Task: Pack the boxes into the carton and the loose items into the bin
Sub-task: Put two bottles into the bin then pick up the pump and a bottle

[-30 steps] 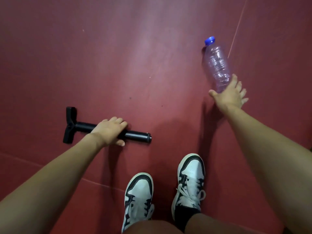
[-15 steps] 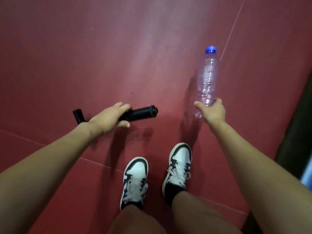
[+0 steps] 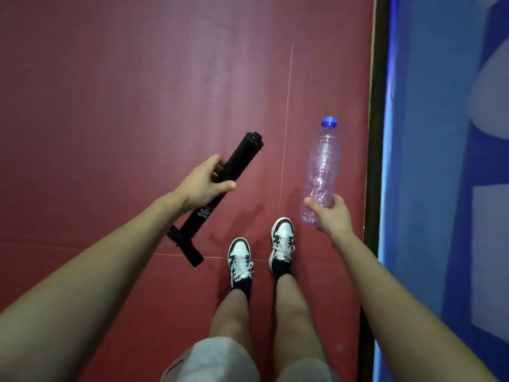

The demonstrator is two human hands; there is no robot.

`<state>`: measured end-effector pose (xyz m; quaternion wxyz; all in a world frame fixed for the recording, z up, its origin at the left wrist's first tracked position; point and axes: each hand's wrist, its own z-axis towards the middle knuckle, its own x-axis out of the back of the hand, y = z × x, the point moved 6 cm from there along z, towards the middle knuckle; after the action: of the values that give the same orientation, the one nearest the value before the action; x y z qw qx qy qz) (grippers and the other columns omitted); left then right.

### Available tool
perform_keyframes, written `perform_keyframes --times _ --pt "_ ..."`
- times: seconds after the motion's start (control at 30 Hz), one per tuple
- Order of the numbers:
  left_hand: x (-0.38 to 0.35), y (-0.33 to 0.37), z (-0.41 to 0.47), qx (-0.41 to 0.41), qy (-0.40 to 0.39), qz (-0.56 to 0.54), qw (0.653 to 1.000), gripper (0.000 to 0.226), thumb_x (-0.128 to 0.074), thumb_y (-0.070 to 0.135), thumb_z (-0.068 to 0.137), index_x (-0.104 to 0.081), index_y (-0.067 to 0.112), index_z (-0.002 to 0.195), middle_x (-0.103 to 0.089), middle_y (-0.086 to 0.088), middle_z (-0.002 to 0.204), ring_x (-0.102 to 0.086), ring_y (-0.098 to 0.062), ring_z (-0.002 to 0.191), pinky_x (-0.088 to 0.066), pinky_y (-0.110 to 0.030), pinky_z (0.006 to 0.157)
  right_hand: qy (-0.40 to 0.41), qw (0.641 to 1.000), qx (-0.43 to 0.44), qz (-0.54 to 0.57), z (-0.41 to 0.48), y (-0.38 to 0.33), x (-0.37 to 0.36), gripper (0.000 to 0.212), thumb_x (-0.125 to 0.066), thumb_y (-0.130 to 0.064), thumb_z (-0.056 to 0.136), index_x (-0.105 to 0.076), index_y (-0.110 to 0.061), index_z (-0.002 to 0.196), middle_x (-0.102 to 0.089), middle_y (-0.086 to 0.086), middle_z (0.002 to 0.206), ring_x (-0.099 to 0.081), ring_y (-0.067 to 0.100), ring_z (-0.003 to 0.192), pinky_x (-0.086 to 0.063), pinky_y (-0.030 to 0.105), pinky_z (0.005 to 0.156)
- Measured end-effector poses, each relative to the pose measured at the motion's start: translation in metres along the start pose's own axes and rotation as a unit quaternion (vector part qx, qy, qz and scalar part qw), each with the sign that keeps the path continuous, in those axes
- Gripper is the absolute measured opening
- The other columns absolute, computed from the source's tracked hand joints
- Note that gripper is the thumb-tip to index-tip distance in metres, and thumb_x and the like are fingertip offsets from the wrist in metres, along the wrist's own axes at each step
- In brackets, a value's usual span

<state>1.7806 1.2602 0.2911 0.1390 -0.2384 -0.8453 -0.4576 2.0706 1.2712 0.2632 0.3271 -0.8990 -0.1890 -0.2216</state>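
Dark red floor (image 3: pixel 137 78), matte, with thin pale seam lines (image 3: pixel 287 111) crossing it. Two white-and-black sneakers stand on it: left sneaker (image 3: pixel 239 260), right sneaker (image 3: pixel 282 241) just beside and slightly ahead. Black strip (image 3: pixel 374 133) borders the floor's right edge; blue surface (image 3: pixel 427 161) lies beyond it.

No legible text recorded. Black pump (image 3: pixel 209 209), left-centre of frame: white printed mark low on the barrel, too blurred to read.

Dull red floor (image 3: pixel 137 78), black edge strip (image 3: pixel 376 133), blue wall (image 3: pixel 429 161)
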Motion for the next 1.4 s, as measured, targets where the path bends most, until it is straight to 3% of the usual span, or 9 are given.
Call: perform_keyframes --times 0.1,0.23,0.43,0.53,0.8,1.07,1.23,1.4 --pt "0.003 0.042 -0.035 -0.008 -0.026 0.028 0.999 0.03 -0.069 0.02 0.083 -0.043 0.016 0.097 -0.057 -0.008 0.103 -0.052 -0.023 0.084 -0.038 -0.029 0.072 0.01 0.999 -0.028 0.035 -0.061 0.007 0.031 0.06 -0.077 -0.034 0.076 -0.052 -0.008 0.124 -0.064 0.005 0.107 -0.064 0.026 0.098 -0.052 0.048 0.092" --pt "-0.013 0.086 -0.08 -0.027 -0.077 0.063 0.995 0.031 -0.07 0.022 0.083 -0.043 0.016 0.099 -0.057 -0.008 0.104 -0.051 -0.022 0.084 -0.037 -0.028 0.074 0.028 0.994 -0.045 0.101 -0.129 0.026 0.061 0.053 -0.077 -0.028 0.077 -0.055 -0.006 0.12 -0.066 0.006 0.102 -0.064 0.023 0.09 -0.054 0.041 0.088" --pt "-0.039 0.135 -0.139 -0.106 -0.128 0.146 0.975 0.034 -0.071 0.022 0.082 -0.04 0.014 0.095 -0.053 -0.009 0.095 -0.05 -0.024 0.082 -0.036 -0.03 0.07 0.022 0.969 -0.07 0.236 -0.219 0.062 0.082 0.036 -0.07 -0.027 0.084 -0.056 -0.012 0.114 -0.064 0.005 0.099 -0.06 0.014 0.07 -0.049 0.023 0.052" --pt "-0.044 0.153 -0.172 -0.155 -0.127 0.177 0.964 0.035 -0.071 0.022 0.082 -0.039 0.014 0.094 -0.052 -0.01 0.095 -0.048 -0.023 0.08 -0.033 -0.029 0.067 0.038 0.966 -0.048 0.252 -0.265 0.083 0.089 0.03 -0.069 -0.027 0.085 -0.054 -0.016 0.108 -0.063 0.004 0.098 -0.059 0.015 0.069 -0.048 0.026 0.055" --pt "-0.063 0.197 -0.288 -0.28 -0.154 0.215 0.923 0.034 -0.071 0.023 0.082 -0.041 0.012 0.095 -0.055 -0.013 0.09 -0.052 -0.025 0.077 -0.038 -0.032 0.068 0.095 0.96 -0.038 0.259 -0.396 0.161 0.093 0.041 -0.074 -0.03 0.079 -0.058 -0.01 0.111 -0.068 0.009 0.095 -0.059 0.017 0.065 -0.046 0.025 0.05" --pt "-0.076 0.239 -0.382 -0.375 -0.206 0.218 0.877 0.032 -0.07 0.023 0.082 -0.042 0.013 0.092 -0.05 0.002 0.076 -0.049 -0.019 0.07 -0.038 -0.029 0.059 0.174 0.934 -0.034 0.31 -0.504 0.191 0.102 0.038 -0.072 -0.029 0.081 -0.057 -0.013 0.112 -0.067 0.004 0.098 -0.06 0.014 0.068 -0.047 0.026 0.055" --pt "-0.074 0.249 -0.428 -0.422 -0.261 0.23 0.837 0.034 -0.069 0.026 0.083 -0.043 0.008 0.096 -0.052 0.0 0.074 -0.051 -0.019 0.066 -0.041 -0.028 0.059 0.261 0.894 -0.037 0.361 -0.562 0.193 0.093 0.032 -0.07 -0.029 0.084 -0.053 -0.017 0.109 -0.062 0.002 0.099 -0.059 0.017 0.076 -0.047 0.027 0.059" --pt "-0.058 0.243 -0.49 -0.484 -0.319 0.222 0.784 0.034 -0.067 0.027 0.085 -0.045 0.006 0.101 -0.054 -0.002 0.081 -0.056 -0.019 0.068 -0.049 -0.033 0.066 0.339 0.826 -0.048 0.448 -0.628 0.198 0.059 0.04 -0.07 -0.028 0.084 -0.053 -0.012 0.117 -0.063 0.005 0.099 -0.058 0.015 0.068 -0.044 0.026 0.055"
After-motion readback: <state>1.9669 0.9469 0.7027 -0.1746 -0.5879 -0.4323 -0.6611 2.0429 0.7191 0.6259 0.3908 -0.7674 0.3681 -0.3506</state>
